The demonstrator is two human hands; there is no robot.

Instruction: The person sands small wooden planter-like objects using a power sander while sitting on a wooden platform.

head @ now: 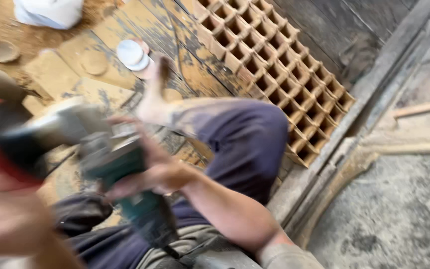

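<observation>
Dark navy trousers dusted with pale sawdust at the knee, bare foot, bare forearms, right hand bare, left hand blurred, grey-khaki shirt hem, grey rolled sleeve at right elbow.

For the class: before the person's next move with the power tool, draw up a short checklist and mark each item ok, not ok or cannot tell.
1. Right hand gripping the teal power tool: ok.
2. Left hand grip: cannot tell, too blurred.
3. Bare foot away from the tool: not ok, it is close.
4. Wooden lattice apart from the tool: ok.
5. Tool running or stopped: cannot tell.
</observation>
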